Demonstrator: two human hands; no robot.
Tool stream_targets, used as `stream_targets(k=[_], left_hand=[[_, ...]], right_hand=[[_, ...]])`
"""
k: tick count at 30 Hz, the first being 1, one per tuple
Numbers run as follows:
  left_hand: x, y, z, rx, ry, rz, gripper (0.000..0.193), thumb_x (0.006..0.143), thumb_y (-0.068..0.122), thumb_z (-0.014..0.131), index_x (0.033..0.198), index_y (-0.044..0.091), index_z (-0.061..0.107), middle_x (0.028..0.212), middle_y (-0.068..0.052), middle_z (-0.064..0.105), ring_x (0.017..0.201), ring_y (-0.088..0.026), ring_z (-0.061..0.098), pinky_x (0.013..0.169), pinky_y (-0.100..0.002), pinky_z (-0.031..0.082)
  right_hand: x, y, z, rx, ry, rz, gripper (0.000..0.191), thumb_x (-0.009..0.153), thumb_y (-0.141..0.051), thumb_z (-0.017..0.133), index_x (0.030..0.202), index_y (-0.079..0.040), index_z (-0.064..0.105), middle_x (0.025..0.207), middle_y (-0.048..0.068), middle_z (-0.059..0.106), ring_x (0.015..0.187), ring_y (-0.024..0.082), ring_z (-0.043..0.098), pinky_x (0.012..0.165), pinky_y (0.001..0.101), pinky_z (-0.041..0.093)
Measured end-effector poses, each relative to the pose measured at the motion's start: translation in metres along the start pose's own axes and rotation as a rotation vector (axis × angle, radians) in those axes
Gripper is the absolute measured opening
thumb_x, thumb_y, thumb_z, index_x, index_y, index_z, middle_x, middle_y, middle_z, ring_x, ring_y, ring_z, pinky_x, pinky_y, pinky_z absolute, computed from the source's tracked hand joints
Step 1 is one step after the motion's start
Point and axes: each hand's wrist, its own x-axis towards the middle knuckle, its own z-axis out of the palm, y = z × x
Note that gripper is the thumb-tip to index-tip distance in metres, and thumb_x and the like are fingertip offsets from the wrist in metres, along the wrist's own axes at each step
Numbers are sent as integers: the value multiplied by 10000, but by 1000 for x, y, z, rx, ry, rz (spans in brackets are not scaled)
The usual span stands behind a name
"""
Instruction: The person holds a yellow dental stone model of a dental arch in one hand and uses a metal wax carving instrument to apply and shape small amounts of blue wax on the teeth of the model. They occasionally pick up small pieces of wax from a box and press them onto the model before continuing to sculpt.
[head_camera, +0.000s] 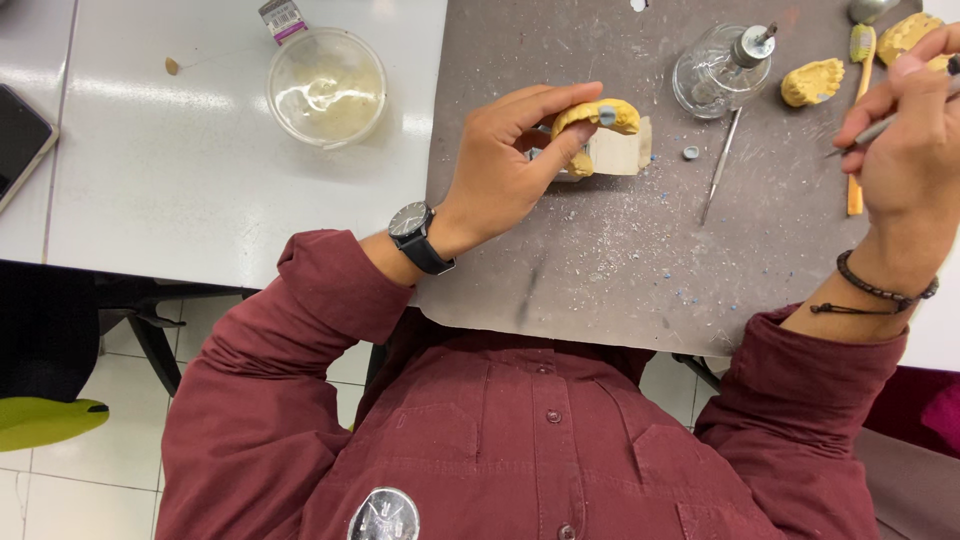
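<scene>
My left hand (505, 160) holds a yellow dental cast (600, 118) with a small grey-blue piece on it, lifted just above a grey work mat (600, 260). A pale block (620, 152) lies on the mat right under the cast. My right hand (910, 130) grips a thin metal instrument (868, 133) like a pen, off to the right and apart from the cast. A watch sits on my left wrist and a beaded bracelet on my right.
A glass spirit lamp (722, 68), a metal carving tool (720, 165), another yellow cast (812, 82), a toothbrush (858, 110) and wax crumbs lie on the mat. A plastic bowl (326, 86) and a phone (20, 135) rest on the white table (180, 200).
</scene>
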Motion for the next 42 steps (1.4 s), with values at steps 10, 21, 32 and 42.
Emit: stream_targets(k=[10, 21, 32, 42], left_hand=[[0, 8, -3, 188, 45, 206, 355, 956, 19, 822, 1278, 118, 710, 1121, -35, 751, 903, -98, 702, 695, -224, 576], [-3, 10, 0, 230, 66, 241, 330, 955, 48, 838, 1256, 76, 707, 1114, -62, 743, 928, -118, 748, 714, -205, 639], [-3, 6, 1, 193, 28, 210, 351, 959, 55, 834, 1282, 105, 704, 1138, -49, 754, 942, -111, 760, 760, -218, 666], [-3, 4, 1, 209, 32, 237, 345, 970, 51, 819, 1290, 109, 702, 1146, -43, 753, 952, -106, 759, 722, -195, 664]], right_hand=[[-34, -32, 53, 492, -27, -438, 65, 1176, 22, 606, 1146, 35, 549, 1152, 140, 582, 897, 202, 693, 824, 326, 661], [-59, -109, 109, 98, -96, -680, 213, 997, 90, 803, 1140, 49, 651, 1102, 189, 713, 970, 239, 755, 813, 276, 637], [-61, -83, 108, 208, 1, -569, 200, 1032, 84, 765, 1162, 39, 619, 1166, 180, 669, 949, 182, 726, 817, 256, 642], [-60, -84, 110, 152, -39, -617, 205, 987, 115, 773, 1115, 57, 624, 1115, 197, 701, 990, 252, 738, 844, 300, 628]])
